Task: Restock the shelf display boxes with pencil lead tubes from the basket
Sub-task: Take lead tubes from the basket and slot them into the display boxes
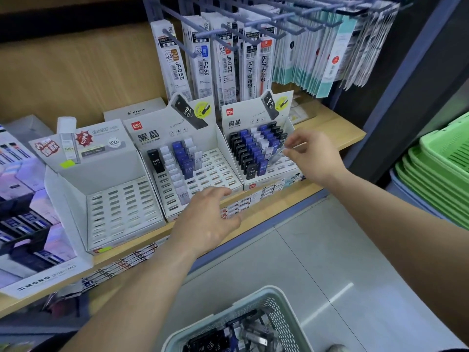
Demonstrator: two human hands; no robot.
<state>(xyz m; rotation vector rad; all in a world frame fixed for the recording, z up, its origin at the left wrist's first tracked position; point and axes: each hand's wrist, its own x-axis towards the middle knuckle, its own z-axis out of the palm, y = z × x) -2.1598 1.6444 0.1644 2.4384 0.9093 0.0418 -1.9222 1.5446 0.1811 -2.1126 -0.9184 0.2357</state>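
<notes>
Hands both up at shelf [332, 132] level, neither in the basket [279, 313].

- Right hand [313, 158]: at the right side of the right display box [250, 111]. Thumb and forefinger are drawn close together over the white and blue rows. Too blurred to tell whether they pinch a tube or nothing.
- Left hand [206, 219]: over the front lip of the middle display box [152, 128]. Fingers loosely curled, slightly spread, nothing held that I can see.
- Stock: pencil lead tubes [218, 339] lie jumbled in the basket on the floor, below the shelf edge, black and clear mixed.
- Fill state: the right box is packed on its left side, with bare slots at front right. The middle box has a few part rows and mostly open slots. The left display box [111, 163] has every slot empty.

My read: the step in hand is seating a tube in the right box.

How to do it well:
- Pinch each tube near its cap and keep it upright.
- Line the foot up with one slot, then push straight down until it stops.
- Match colour to the row already started.
- Work back to front so seated tubes don't get knocked.
- Press the left palm on a box's front lip; the card looks light and could slide.
- Grab several tubes per trip from the basket.
</notes>
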